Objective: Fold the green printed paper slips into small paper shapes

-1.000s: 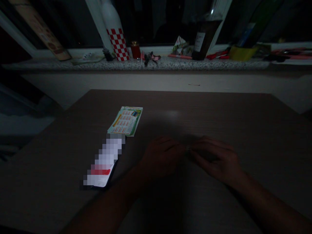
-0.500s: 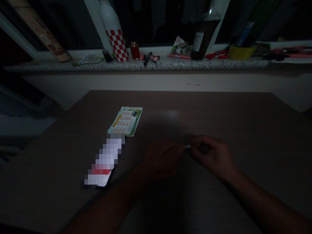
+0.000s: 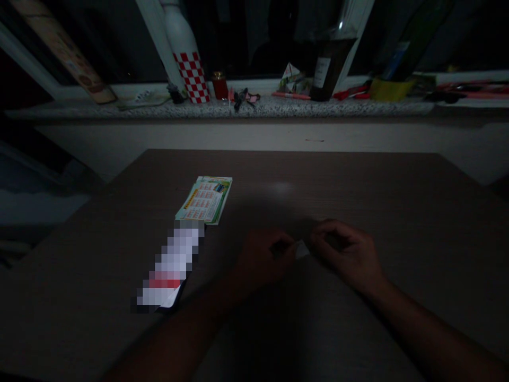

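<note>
In dim light my left hand (image 3: pixel 260 260) and my right hand (image 3: pixel 350 257) meet over the middle of a brown wooden table (image 3: pixel 358 180). Both pinch a small pale piece of paper (image 3: pixel 302 249) that shows between their fingertips. The fingers of each hand are curled in. To the left of my left hand lies a long flat blurred-out item (image 3: pixel 170 265), and just beyond it a green printed card (image 3: pixel 207 199).
A stone windowsill (image 3: pixel 222 109) runs along the back, crowded with a red-and-white checked bottle (image 3: pixel 186 58), a small red jar (image 3: pixel 219 85), a dark wine bottle (image 3: pixel 328 66), a yellow roll (image 3: pixel 387 89), pens and crumpled paper.
More of the pale paper shows between my fingertips than before. My left fingers have curled in tighter; both hands stay at the same place.
</note>
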The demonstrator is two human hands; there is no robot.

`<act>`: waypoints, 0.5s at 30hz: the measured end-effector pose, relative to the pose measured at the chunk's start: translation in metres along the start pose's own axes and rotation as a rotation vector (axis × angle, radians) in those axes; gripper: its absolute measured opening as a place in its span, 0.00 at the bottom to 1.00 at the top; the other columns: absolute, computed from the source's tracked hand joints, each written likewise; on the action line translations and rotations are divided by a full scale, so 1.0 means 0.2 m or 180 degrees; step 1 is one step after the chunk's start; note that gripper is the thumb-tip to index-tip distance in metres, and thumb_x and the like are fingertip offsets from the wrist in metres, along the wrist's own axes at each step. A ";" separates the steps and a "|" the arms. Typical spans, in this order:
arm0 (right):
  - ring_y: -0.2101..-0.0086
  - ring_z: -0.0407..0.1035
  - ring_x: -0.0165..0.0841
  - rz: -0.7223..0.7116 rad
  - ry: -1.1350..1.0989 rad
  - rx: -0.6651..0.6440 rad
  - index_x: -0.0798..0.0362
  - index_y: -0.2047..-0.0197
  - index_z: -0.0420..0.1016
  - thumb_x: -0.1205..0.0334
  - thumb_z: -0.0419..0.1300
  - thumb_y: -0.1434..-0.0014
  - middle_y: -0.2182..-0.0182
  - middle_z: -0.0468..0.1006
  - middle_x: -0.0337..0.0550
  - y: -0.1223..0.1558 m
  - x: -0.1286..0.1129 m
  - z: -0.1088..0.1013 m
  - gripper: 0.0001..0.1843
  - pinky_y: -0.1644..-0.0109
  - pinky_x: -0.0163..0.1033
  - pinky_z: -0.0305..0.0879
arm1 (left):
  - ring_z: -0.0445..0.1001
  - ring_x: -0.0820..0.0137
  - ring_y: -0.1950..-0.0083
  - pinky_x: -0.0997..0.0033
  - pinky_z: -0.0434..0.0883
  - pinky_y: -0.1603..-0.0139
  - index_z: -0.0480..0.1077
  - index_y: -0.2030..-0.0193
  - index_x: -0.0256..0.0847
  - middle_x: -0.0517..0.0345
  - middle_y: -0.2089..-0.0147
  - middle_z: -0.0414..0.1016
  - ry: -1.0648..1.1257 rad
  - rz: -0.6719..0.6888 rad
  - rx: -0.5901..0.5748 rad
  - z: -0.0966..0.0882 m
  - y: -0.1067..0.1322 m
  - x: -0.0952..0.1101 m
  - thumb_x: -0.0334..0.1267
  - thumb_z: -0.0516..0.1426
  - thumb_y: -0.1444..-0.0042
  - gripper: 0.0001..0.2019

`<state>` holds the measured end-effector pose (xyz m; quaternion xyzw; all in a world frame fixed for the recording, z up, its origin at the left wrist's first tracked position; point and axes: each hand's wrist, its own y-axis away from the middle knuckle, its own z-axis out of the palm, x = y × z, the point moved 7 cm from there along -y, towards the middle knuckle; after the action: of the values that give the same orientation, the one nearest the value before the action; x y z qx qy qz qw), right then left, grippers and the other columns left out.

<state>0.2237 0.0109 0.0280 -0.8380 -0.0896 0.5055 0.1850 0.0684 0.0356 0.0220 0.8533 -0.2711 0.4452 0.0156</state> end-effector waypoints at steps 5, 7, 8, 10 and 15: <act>0.72 0.71 0.31 0.0078 -0.0174 -0.0008 0.52 0.66 0.75 0.62 0.61 0.45 0.73 0.77 0.39 0.00 0.00 -0.01 0.03 0.68 0.34 0.68 | 0.74 0.72 0.69 0.74 0.67 0.67 0.75 0.68 0.39 0.59 0.70 0.78 0.0330 -0.0140 -0.0151 0.01 0.00 -0.01 0.36 0.57 0.45 0.06; 0.73 0.71 0.31 0.0167 -0.0242 -0.0265 0.53 0.66 0.75 0.61 0.61 0.44 0.74 0.77 0.40 0.00 0.01 0.02 0.05 0.69 0.34 0.68 | 0.74 0.72 0.68 0.75 0.67 0.67 0.75 0.67 0.38 0.59 0.69 0.78 0.0547 -0.0319 -0.0079 -0.01 0.00 -0.03 0.36 0.57 0.45 0.06; 0.73 0.71 0.31 0.0200 -0.0238 -0.0387 0.53 0.67 0.75 0.60 0.61 0.44 0.74 0.77 0.40 0.00 0.02 0.04 0.05 0.70 0.34 0.67 | 0.74 0.71 0.68 0.75 0.67 0.67 0.75 0.67 0.38 0.59 0.69 0.78 0.0640 -0.0389 -0.0058 -0.01 0.00 -0.04 0.36 0.57 0.45 0.06; 0.74 0.70 0.31 0.0243 -0.0218 -0.0531 0.53 0.70 0.75 0.60 0.60 0.44 0.76 0.77 0.41 0.01 0.03 0.06 0.07 0.71 0.34 0.67 | 0.74 0.71 0.68 0.74 0.68 0.66 0.75 0.68 0.37 0.58 0.69 0.77 0.0787 -0.0470 -0.0054 -0.01 0.00 -0.05 0.37 0.57 0.45 0.07; 0.73 0.72 0.31 0.0246 -0.0410 -0.0515 0.53 0.63 0.75 0.61 0.61 0.44 0.74 0.77 0.40 0.02 0.05 0.07 0.06 0.70 0.34 0.69 | 0.74 0.71 0.67 0.75 0.67 0.66 0.75 0.66 0.37 0.58 0.68 0.77 0.0927 -0.0495 -0.0136 0.01 0.00 -0.05 0.37 0.57 0.44 0.07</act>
<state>0.2160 0.0140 0.0134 -0.8188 -0.1095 0.5562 0.0909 0.0662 0.0395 0.0135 0.7976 -0.2085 0.5557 0.1073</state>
